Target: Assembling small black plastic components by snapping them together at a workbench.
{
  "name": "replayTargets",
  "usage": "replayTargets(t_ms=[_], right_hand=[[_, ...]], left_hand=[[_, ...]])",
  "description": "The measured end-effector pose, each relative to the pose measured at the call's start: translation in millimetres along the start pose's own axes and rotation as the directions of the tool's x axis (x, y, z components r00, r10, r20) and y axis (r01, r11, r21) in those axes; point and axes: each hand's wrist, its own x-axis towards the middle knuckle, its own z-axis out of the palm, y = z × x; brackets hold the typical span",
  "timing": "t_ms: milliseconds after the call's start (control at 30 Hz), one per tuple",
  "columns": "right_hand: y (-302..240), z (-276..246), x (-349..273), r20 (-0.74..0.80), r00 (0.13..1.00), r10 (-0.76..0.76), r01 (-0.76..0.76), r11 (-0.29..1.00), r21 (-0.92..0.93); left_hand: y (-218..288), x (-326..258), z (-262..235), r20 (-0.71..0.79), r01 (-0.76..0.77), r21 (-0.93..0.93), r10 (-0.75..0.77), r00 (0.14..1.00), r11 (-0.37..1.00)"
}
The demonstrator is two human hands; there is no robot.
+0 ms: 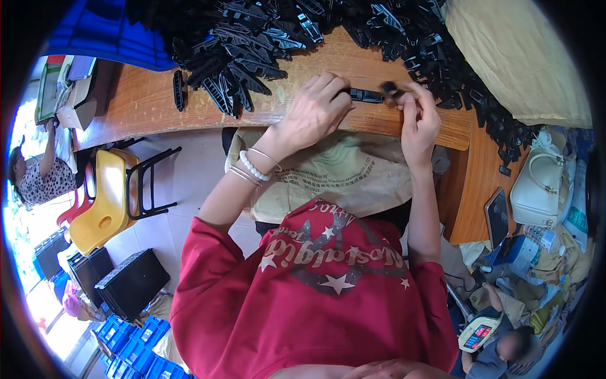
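Above the near edge of the wooden table [145, 104], my left hand [320, 104] is closed on the end of a long, narrow black plastic part [366, 95]. Its fingers hide the left end of that part. My right hand [420, 120] pinches a small dark piece [391, 90], blurred by motion, right by the part's other end. Whether the two pieces touch, I cannot tell. A large pile of similar black plastic parts [252, 54] lies beyond my left hand, and one single part [178, 90] rests at its left side.
More black parts [435, 69] spread along the right, beside a beige sack [517, 57]. A phone [497, 218] and a white handbag [538, 189] sit at the right. Brown sacking [334, 183] covers my lap. Yellow chair [104, 202] at left; another person [47, 174] beyond, one more [505, 354] lower right.
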Motion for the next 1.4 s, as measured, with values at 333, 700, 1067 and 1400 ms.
replayTargets(t_ms=[333,700,1067,1400], right_hand=[[1,11,5,0.069,0.984,-0.166,0.179,0.952,-0.249],[23,0,28,0.077,0.91,-0.407,0.387,0.772,-0.504],[24,-8,13,0.069,0.92,-0.386,0.38,0.834,-0.4],[27,-8,28,0.117,0.967,-0.227,0.233,0.972,-0.04]], left_hand=[[-9,3,3,-0.056,0.174,-0.137,-0.183,0.982,0.975],[-13,4,2,-0.044,0.206,-0.18,-0.217,0.975,0.962],[-18,2,2,-0.028,0.188,-0.175,-0.196,0.98,0.966],[-17,-1,-2,-0.033,0.169,-0.146,-0.176,0.984,0.975]])
